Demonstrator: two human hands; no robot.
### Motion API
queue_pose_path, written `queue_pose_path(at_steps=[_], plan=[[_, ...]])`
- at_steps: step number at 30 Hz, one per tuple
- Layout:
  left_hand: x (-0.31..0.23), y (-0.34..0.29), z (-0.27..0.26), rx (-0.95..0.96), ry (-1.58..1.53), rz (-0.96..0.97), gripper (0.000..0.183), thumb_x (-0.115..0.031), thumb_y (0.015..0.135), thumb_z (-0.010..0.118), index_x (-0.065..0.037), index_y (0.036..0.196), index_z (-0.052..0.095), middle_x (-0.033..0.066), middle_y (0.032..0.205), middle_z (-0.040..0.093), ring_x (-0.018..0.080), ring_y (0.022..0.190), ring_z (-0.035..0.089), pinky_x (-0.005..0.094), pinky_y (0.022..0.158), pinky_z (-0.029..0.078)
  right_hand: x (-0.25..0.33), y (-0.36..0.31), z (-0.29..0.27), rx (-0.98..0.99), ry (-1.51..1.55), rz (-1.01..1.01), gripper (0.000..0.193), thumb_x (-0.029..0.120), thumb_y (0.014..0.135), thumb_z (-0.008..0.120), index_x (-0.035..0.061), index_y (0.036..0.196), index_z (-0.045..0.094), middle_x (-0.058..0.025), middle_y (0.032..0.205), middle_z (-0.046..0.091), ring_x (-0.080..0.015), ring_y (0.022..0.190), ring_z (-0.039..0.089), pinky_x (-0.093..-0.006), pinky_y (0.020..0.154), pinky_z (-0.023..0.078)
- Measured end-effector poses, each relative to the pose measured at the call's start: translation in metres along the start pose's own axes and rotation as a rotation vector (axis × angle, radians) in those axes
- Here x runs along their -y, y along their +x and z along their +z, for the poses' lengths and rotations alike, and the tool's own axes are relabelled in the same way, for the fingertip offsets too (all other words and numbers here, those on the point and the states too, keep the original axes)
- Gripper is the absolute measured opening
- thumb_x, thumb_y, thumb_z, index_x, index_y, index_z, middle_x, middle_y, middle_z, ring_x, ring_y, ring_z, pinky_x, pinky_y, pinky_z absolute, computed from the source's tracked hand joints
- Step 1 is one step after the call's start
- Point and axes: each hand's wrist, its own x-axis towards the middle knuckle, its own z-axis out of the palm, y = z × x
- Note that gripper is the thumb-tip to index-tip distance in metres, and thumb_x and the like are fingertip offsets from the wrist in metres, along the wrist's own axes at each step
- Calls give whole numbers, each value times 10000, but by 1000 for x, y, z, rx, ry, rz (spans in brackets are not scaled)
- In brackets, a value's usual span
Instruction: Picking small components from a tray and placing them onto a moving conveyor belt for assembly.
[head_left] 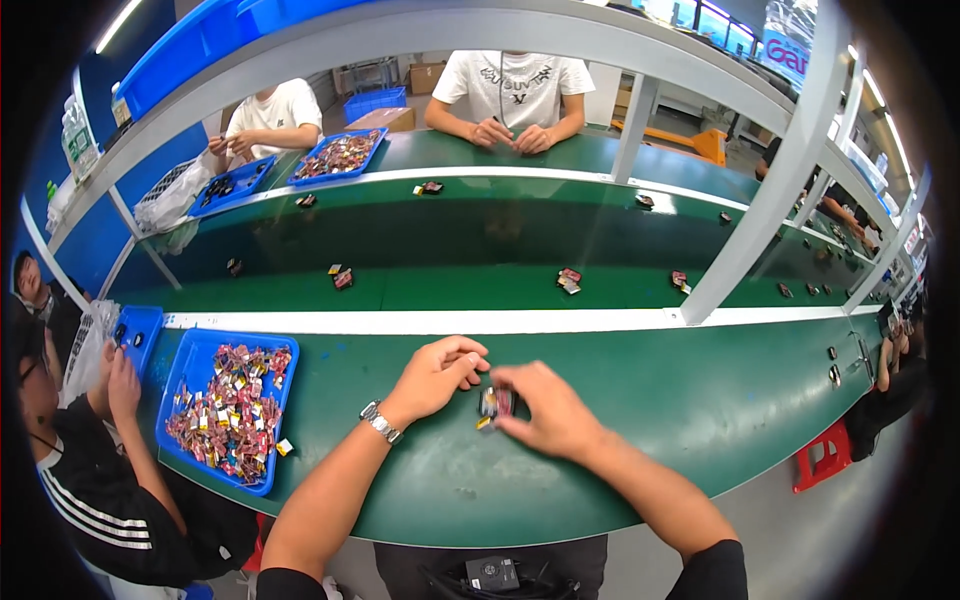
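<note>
A small dark electronic-looking part with a reddish face and a yellow-and-white tab (495,403) lies on the green worktop in front of me. Thumb and fingers of my right hand (552,412) close around its right side; those fingers are a little blurred. Just left of it, and apart from it, is my left hand (437,380), wearing a metal watch (381,423). Its fingers are curled toward the thumb, and whatever they may hold is hidden. Farther left, a blue tray (290,375) is heaped with small red, yellow and white parts (228,415).
Beyond a white rail (420,321) runs a green conveyor belt (450,285) carrying several small parts, such as one red-and-dark piece (569,280). A grey frame post (765,190) rises at the right. Co-workers sit at left, right and across. A red stool (824,456) stands right.
</note>
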Motion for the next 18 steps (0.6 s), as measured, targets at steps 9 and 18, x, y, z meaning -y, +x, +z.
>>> queue_pose_path(at_steps=[9, 18], plan=[[-5, -1, -6, 20, -199, -30, 311, -123, 1020, 495, 9, 1288, 581, 74, 1071, 664, 108, 854, 617, 255, 732, 526, -23, 47, -5, -69, 42, -219, 505, 22, 736, 752, 77, 1208, 581, -106, 1164, 595, -317, 1100, 567, -398, 930, 488], [-4, -5, 2, 16, -387, -81, 334, -42, 989, 479, -1, 1319, 504, 114, 1168, 618, 200, 1029, 654, 360, 898, 588, -20, 42, 8, -283, -109, -224, 301, 29, 737, 753, 61, 1019, 653, -77, 1184, 589, -267, 1051, 588, -354, 784, 550]])
